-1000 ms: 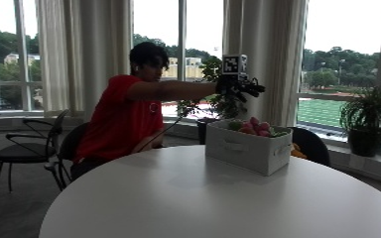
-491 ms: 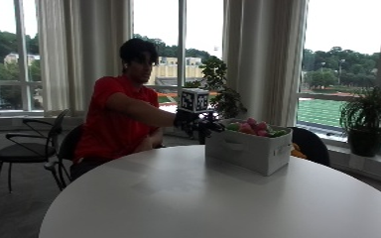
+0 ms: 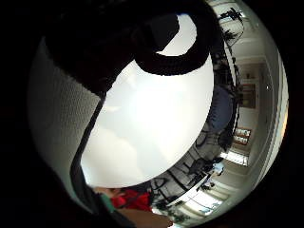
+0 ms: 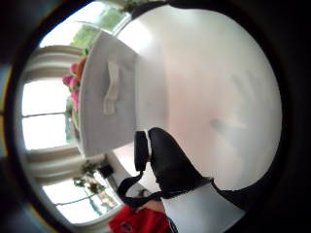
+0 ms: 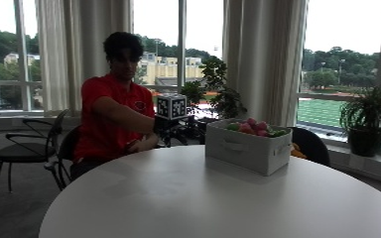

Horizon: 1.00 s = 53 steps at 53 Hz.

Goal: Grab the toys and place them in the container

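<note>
While the person sits at the far edge of the round white desk [image 5: 197, 198], the scene reads as follows.
Right hand: the gloved right hand [image 5: 172, 130] hangs above the desk's far rim, just beside the container and apart from it.
Fingers: black fingers [image 4: 167, 162] show curled in the thumb-side palm view with nothing between them; whether they are clenched or merely relaxed, I cannot tell.
Container: the white fabric container [image 5: 246, 151] stands on the desk toward its far side, a handle on the face turned to the hand [image 4: 104, 104].
Toys: pink and green toys [image 5: 253, 127] lie heaped inside the container, showing above its rim.
Other hand: bare, near the desk edge [image 5: 144, 144].
</note>
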Each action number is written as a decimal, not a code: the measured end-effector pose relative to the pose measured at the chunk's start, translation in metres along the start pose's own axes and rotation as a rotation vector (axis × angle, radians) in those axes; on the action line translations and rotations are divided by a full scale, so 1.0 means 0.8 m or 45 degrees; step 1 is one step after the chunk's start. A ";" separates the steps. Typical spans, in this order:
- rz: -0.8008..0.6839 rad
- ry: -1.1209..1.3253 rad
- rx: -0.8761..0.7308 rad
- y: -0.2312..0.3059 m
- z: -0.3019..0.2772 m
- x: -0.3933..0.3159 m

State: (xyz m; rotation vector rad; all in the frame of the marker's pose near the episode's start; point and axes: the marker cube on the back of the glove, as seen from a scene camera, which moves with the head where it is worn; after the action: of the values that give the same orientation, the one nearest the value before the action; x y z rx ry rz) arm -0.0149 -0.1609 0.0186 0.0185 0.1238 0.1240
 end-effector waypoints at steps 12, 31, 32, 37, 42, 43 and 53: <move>-0.065 -0.037 -0.013 0.008 -0.006 0.053; -0.026 -0.076 -0.003 0.027 0.007 0.071; -0.025 -0.082 -0.001 0.029 0.007 0.071; -0.023 -0.107 -0.004 0.033 0.008 0.073; -0.017 -0.113 0.006 0.036 0.009 0.074; -0.017 -0.113 0.007 0.036 0.009 0.075; -0.007 -0.107 -0.019 0.037 0.007 0.080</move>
State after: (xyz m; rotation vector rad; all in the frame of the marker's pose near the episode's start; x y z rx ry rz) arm 0.0454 -0.1235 0.0168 0.0084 0.0391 0.1184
